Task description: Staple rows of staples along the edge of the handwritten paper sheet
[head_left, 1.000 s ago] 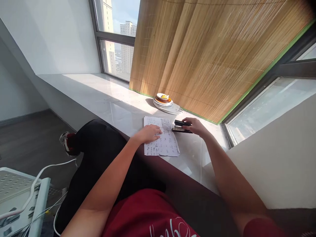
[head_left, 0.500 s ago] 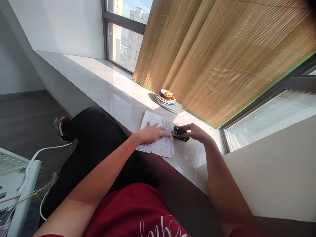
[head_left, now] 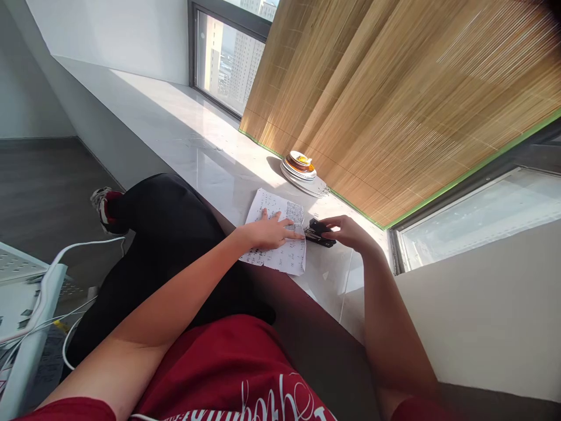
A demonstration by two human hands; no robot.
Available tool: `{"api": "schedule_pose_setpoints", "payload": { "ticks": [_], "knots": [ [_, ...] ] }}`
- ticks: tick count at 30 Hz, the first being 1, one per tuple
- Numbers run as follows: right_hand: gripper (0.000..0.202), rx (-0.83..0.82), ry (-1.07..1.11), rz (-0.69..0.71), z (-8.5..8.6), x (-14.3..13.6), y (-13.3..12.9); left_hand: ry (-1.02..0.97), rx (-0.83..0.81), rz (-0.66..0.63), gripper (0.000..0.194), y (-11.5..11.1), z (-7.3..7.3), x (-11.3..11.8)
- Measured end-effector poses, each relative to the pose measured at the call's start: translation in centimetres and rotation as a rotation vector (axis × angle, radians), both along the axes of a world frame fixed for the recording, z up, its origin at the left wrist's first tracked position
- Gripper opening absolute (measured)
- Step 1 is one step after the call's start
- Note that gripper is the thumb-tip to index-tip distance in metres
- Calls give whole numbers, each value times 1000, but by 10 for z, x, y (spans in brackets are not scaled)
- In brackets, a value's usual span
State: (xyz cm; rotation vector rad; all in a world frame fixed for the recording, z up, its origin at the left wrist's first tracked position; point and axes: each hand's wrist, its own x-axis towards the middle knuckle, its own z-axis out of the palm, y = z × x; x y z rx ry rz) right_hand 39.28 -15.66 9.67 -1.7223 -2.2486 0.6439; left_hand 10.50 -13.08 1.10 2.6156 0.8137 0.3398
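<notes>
My left hand [head_left: 269,233] lies flat with its fingers spread on a sheet of paper [head_left: 272,202] covered in handwriting. The sheet rests on the pale tiled ledge and shows a crease and uneven edges. At the paper's right edge stands a black stapler [head_left: 319,234], its left end meeting the sheet. From the right, my right hand [head_left: 346,233] is closed around the stapler, thumb and fingers on its body. Whether the sheet's edge sits between the stapler's jaws is too small to tell.
Behind the paper, a stack of plates [head_left: 300,169] stands on the sunlit ledge [head_left: 175,140]. A bamboo blind [head_left: 372,105] hangs along the window side. At lower left are a white rack [head_left: 35,345] and white cables [head_left: 65,250].
The camera view has tilted and shifted slightly. Both hands, the paper and the stapler keep nearly the same places relative to one another.
</notes>
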Motion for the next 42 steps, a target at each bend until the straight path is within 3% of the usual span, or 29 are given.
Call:
{"api": "schedule_pose_setpoints", "payload": {
  "ticks": [8,14,21,28,34,42],
  "knots": [
    [38,4,-42,28,1,-5,-1,43,-8,-13,65,-6,1,8],
    [54,147,-10,27,-12,-21,2,75,11,-19,64,-7,-1,9],
    [45,208,-110,45,-16,-32,1,73,-13,-8,63,-10,4,8],
    [48,208,-257,48,-11,-44,-6,171,-14,-13,63,-17,15,7],
    [41,204,-277,51,-15,-47,-3,172,-15,-3,62,-17,15,8],
    [33,228,-568,48,-11,-67,-15,190,-18,-10,62,-17,16,7]
  ]
}}
